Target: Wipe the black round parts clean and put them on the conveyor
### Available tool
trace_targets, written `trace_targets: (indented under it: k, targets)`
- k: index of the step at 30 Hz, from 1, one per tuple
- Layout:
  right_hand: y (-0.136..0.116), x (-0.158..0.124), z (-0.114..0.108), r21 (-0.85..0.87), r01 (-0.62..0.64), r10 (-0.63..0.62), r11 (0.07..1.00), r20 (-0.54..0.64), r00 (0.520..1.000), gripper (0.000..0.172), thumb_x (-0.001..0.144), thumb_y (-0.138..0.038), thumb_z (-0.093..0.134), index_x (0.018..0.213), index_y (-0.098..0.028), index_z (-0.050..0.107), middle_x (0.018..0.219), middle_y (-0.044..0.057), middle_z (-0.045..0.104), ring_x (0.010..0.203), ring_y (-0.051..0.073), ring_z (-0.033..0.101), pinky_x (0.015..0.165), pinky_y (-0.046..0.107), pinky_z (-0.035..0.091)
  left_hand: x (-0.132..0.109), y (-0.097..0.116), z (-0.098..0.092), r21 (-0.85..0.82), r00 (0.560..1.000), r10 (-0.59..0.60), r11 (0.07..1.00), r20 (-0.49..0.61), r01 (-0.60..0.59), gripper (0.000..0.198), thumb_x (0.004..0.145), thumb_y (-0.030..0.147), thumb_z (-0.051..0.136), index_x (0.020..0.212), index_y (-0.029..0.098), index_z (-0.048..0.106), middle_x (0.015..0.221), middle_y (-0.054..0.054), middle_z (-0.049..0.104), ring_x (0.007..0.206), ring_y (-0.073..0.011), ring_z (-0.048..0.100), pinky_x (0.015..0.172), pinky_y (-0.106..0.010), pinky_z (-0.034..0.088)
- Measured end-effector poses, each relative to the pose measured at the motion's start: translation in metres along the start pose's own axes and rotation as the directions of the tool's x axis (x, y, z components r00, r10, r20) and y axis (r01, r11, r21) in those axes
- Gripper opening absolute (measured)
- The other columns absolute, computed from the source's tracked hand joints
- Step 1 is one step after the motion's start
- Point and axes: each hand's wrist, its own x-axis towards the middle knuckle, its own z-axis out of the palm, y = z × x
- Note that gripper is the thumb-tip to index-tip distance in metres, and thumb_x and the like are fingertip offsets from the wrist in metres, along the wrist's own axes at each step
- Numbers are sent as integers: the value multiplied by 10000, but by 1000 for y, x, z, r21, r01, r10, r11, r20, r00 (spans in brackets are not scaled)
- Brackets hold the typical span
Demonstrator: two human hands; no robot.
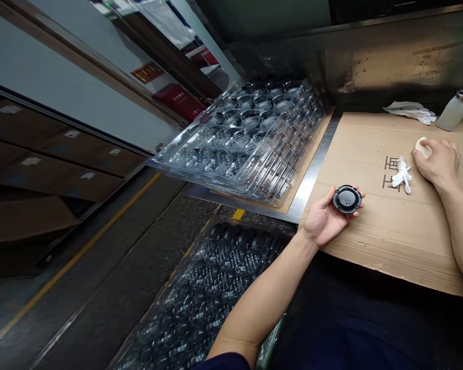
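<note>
Holding a black round cap-like part (347, 199) in the left hand (326, 221), above the near-left portion of a cardboard sheet (362, 154). Left fingers clamped on the part's rim, thumb at one side and fingertips at the other; broad face, with a raised edge and small notches, turned up toward the head camera.

Right hand (440, 160): thumb and fingers closed around a cream pad (423, 148), over the far-right area of the cardboard. Cannot tell whether the pad touches the sheet. The two hands are well apart.

Between them, a knotted white cloth (402, 176) lies on the cardboard, partly over black printed characters. Sheet covers most of the metal surface (312, 177), whose bare strip shows along the left.

Far right corner: translucent bottle (453, 110) with a metal cap; near it, a crumpled white glove (411, 110).

Left of the sheet: stack of clear plastic trays (239, 144) with round pockets, dark parts visible in the far rows. Lower down, beside the left forearm: further clear trays (216, 288), black round parts in the far row. Floor beyond carries a yellow line (77, 262).
</note>
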Motion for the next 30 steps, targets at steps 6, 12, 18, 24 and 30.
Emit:
trace_targets:
  k: [6, 12, 18, 24, 30]
  targets:
    - [-2, -1, -1, 13, -2, 2, 1000, -8, 1000, 471, 868, -521, 554, 1205, -228, 707, 1146, 159, 654, 1142, 383, 511, 999, 577, 427, 2, 0, 2, 55, 1000, 17, 998, -7, -17, 438, 1053, 399, 416, 1186, 86, 692, 1248, -215, 709, 1001, -244, 727, 738, -297, 571]
    - [-2, -1, -1, -25, 3, -3, 1000, 0, 1000, 475, 876, -507, 548, 1222, -223, 706, 1131, 164, 660, 1121, 382, 523, 976, 561, 429, 4, -1, 1, 138, 1000, 21, 990, -17, -18, 431, 1017, 461, 490, 1198, 125, 691, 1288, -195, 702, 1081, -265, 714, 784, -325, 586]
    - [-4, -2, -3, -25, 5, -5, 1000, 7, 1000, 471, 880, -508, 547, 1226, -233, 708, 1125, 158, 659, 1118, 376, 525, 971, 550, 427, 3, -3, 4, 168, 1000, 19, 986, -9, -17, 438, 1005, 480, 505, 1190, 128, 688, 1287, -193, 700, 1078, -261, 712, 788, -324, 586]
    - [-9, -4, -5, -49, -33, 36, 998, 57, 998, 483, 903, -488, 530, 1273, -216, 684, 1178, 166, 647, 1164, 386, 513, 999, 559, 404, 5, 4, -10, 754, 890, 450, 558, 75, -347, 527, 899, 510, 692, 1333, 214, 658, 1302, -135, 687, 1229, -286, 623, 1021, -424, 524]
    - [-16, -16, -10, -44, -46, 51, 998, 106, 993, 424, 951, -437, 508, 1261, -211, 688, 1200, 172, 663, 1162, 377, 506, 984, 504, 387, 24, 17, -47, 861, 871, 217, -376, 442, -343, 517, 926, 410, 657, 1423, 281, 592, 1376, -103, 656, 1310, -318, 557, 1170, -548, 411]
